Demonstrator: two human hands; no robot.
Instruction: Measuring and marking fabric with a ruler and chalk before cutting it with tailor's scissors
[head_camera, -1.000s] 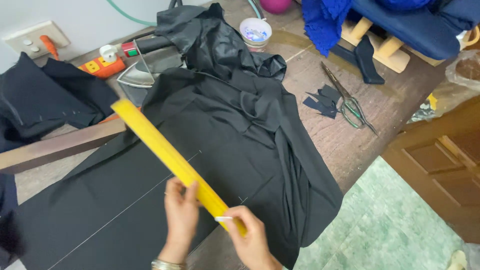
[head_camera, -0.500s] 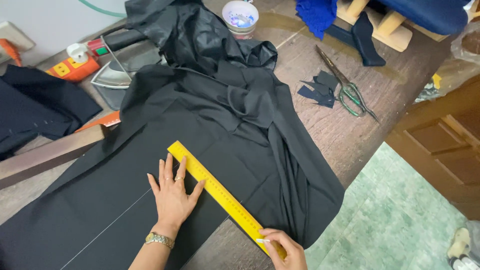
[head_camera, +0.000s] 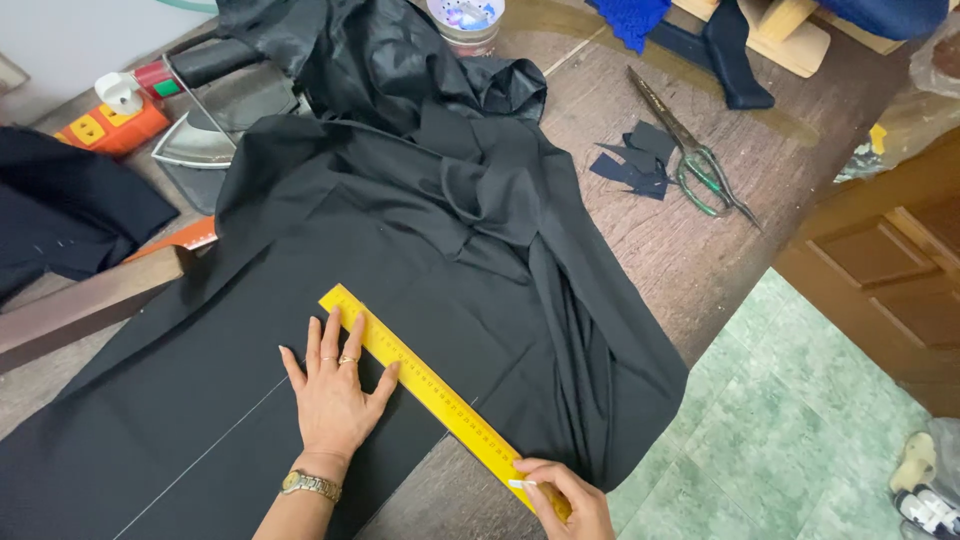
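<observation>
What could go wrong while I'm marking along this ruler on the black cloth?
The long yellow ruler is pinned only near its upper end by the left hand, so it might pivot. The black cloth is rumpled beside it, which could skew the line. The right hand works at the table's edge.

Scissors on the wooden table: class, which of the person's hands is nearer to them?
Right. The right hand pinches the ruler's near end, below the scissors; the left hand lies flat on the black fabric, farther left.
</observation>
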